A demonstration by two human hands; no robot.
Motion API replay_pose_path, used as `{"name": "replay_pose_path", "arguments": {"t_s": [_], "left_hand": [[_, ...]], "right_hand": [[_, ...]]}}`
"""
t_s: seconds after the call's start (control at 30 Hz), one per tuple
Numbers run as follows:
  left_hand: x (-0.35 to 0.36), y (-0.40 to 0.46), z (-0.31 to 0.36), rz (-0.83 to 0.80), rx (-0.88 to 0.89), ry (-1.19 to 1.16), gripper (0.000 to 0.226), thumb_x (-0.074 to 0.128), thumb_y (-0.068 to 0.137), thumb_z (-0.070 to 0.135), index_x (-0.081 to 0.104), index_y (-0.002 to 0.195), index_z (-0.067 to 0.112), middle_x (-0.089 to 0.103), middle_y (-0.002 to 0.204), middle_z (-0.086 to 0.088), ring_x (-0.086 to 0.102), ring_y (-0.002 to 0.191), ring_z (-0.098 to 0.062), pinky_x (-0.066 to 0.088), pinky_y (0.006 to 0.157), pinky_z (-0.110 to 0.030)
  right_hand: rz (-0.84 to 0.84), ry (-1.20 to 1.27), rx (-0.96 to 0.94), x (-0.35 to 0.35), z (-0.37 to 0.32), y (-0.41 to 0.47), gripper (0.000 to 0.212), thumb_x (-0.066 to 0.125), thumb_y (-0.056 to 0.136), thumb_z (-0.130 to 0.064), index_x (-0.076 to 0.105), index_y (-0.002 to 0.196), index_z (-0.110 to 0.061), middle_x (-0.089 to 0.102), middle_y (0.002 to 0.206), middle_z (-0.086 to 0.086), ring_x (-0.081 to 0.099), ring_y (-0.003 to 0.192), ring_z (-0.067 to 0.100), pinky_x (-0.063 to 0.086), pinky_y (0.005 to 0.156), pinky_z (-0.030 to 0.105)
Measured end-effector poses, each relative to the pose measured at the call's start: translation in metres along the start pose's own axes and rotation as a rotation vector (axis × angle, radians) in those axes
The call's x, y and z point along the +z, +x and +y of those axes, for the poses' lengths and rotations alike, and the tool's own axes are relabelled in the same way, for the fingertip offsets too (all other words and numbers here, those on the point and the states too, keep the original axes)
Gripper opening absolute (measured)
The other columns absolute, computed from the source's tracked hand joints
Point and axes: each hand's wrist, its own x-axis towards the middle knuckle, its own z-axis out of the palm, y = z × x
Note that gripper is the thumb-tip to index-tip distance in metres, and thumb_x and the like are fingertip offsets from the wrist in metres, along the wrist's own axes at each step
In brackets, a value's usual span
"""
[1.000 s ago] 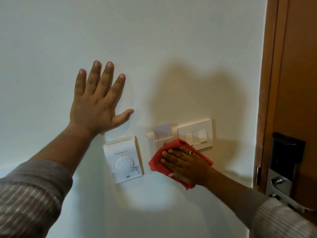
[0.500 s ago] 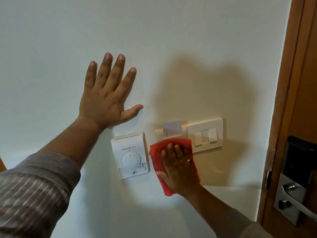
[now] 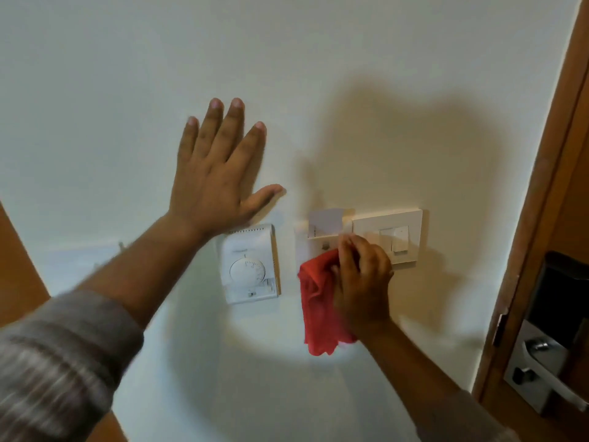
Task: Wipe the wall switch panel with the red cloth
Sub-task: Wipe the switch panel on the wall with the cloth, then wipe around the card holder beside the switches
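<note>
The white wall switch panel (image 3: 404, 223) sits on the wall right of centre, its rocker switches partly showing. My right hand (image 3: 361, 282) grips the red cloth (image 3: 317, 301) at the panel's lower left corner; the cloth hangs down bunched below and left of my fingers. A key-card holder (image 3: 325, 223) with a card in it sits just left of the panel, above the cloth. My left hand (image 3: 216, 173) is flat on the bare wall, fingers spread, up and left of the panel.
A white thermostat with a round dial (image 3: 250, 264) is mounted below my left hand, left of the cloth. A wooden door frame (image 3: 538, 199) runs down the right side, with a metal lock and handle (image 3: 541, 365) on the door.
My right hand went from flat over the spread cloth to gripping it bunched, and moved up and right onto the panel's lower left corner. My left hand stays on the wall.
</note>
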Motion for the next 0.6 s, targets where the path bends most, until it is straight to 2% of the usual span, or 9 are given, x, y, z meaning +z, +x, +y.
{"name": "replay_pose_path", "arguments": {"t_s": [0.07, 0.13, 0.23, 0.3, 0.33, 0.4, 0.47, 0.53, 0.6], "left_hand": [[-0.009, -0.04, 0.029, 0.073, -0.144, -0.183, 0.076, 0.057, 0.092, 0.058, 0.054, 0.143, 0.002, 0.041, 0.155, -0.031, 0.036, 0.145, -0.049, 0.035, 0.115, -0.06], [-0.02, -0.094, 0.067, 0.075, -0.362, -0.35, 0.067, 0.063, 0.086, 0.052, 0.061, 0.134, 0.005, 0.047, 0.152, -0.027, 0.043, 0.142, -0.044, 0.039, 0.11, -0.053], [-0.034, -0.17, 0.126, -0.151, -0.645, -0.625, 0.083, 0.07, 0.075, 0.06, 0.054, 0.141, 0.013, 0.047, 0.155, -0.013, 0.044, 0.142, -0.031, 0.041, 0.112, -0.048], [-0.041, -0.204, 0.144, -0.357, -0.777, -0.844, 0.097, 0.076, 0.068, 0.066, 0.043, 0.149, 0.025, 0.042, 0.158, 0.004, 0.041, 0.144, -0.016, 0.038, 0.114, -0.039], [-0.041, -0.216, 0.146, -0.445, -0.824, -0.975, 0.096, 0.081, 0.066, 0.063, 0.044, 0.149, 0.031, 0.046, 0.156, 0.01, 0.044, 0.141, -0.009, 0.04, 0.112, -0.033], [-0.047, -0.235, 0.138, -0.587, -0.96, -1.229, 0.068, 0.085, 0.067, 0.052, 0.061, 0.131, 0.044, 0.069, 0.132, 0.015, 0.064, 0.122, -0.008, 0.054, 0.093, -0.021], [-0.061, -0.247, 0.124, -0.663, -1.176, -1.412, 0.041, 0.085, 0.071, 0.05, 0.076, 0.108, 0.034, 0.081, 0.104, 0.007, 0.076, 0.099, -0.016, 0.058, 0.071, -0.017], [-0.07, -0.259, 0.111, -0.643, -1.367, -1.52, 0.04, 0.081, 0.074, 0.051, 0.08, 0.1, 0.021, 0.083, 0.098, -0.003, 0.078, 0.089, -0.016, 0.058, 0.065, -0.017], [-0.08, -0.268, 0.101, -0.601, -1.468, -1.565, 0.039, 0.072, 0.077, 0.047, 0.079, 0.104, 0.018, 0.082, 0.104, -0.007, 0.078, 0.093, -0.019, 0.06, 0.067, -0.019]], "right_hand": [[-0.04, -0.047, 0.069, -0.011, 0.003, 0.004, 0.03, 0.055, 0.096, -0.027, 0.07, 0.113, -0.009, 0.064, 0.115, 0.019, 0.05, 0.107, 0.039, 0.047, 0.086, 0.052], [-0.105, -0.061, 0.112, -0.025, 0.005, 0.003, 0.018, 0.064, 0.086, -0.022, 0.074, 0.092, -0.009, 0.067, 0.109, 0.019, 0.054, 0.105, 0.043, 0.045, 0.084, 0.051], [-0.23, 0.031, 0.026, -0.046, -0.009, -0.009, 0.015, 0.062, 0.082, -0.021, 0.072, 0.086, -0.011, 0.068, 0.106, 0.014, 0.057, 0.105, 0.04, 0.043, 0.084, 0.046], [-0.405, 0.255, -0.029, -0.061, -0.022, -0.015, 0.014, 0.06, 0.083, -0.026, 0.066, 0.091, -0.017, 0.068, 0.101, 0.003, 0.06, 0.1, 0.027, 0.047, 0.084, 0.042], [-0.501, 0.39, -0.005, -0.068, -0.029, -0.015, 0.012, 0.061, 0.084, -0.028, 0.062, 0.094, -0.021, 0.066, 0.098, -0.003, 0.059, 0.096, 0.016, 0.049, 0.082, 0.038], [-0.679, 0.632, 0.154, -0.077, -0.048, -0.014, 0.013, 0.065, 0.085, -0.033, 0.059, 0.095, -0.03, 0.063, 0.092, -0.017, 0.057, 0.086, 0.001, 0.048, 0.077, 0.023], [-0.743, 0.813, 0.36, -0.08, -0.069, -0.014, 0.016, 0.072, 0.081, -0.036, 0.061, 0.093, -0.036, 0.066, 0.091, -0.019, 0.063, 0.084, 0.002, 0.049, 0.074, 0.014], [-0.698, 0.939, 0.618, -0.08, -0.091, -0.019, 0.03, 0.077, 0.075, -0.038, 0.062, 0.101, -0.038, 0.069, 0.09, -0.013, 0.067, 0.083, 0.004, 0.053, 0.074, 0.019], [-0.643, 1.142, 1.015, -0.08, -0.111, -0.033, 0.055, 0.085, 0.072, -0.037, 0.058, 0.12, -0.033, 0.072, 0.098, 0.001, 0.071, 0.087, 0.014, 0.058, 0.075, 0.028]]}}
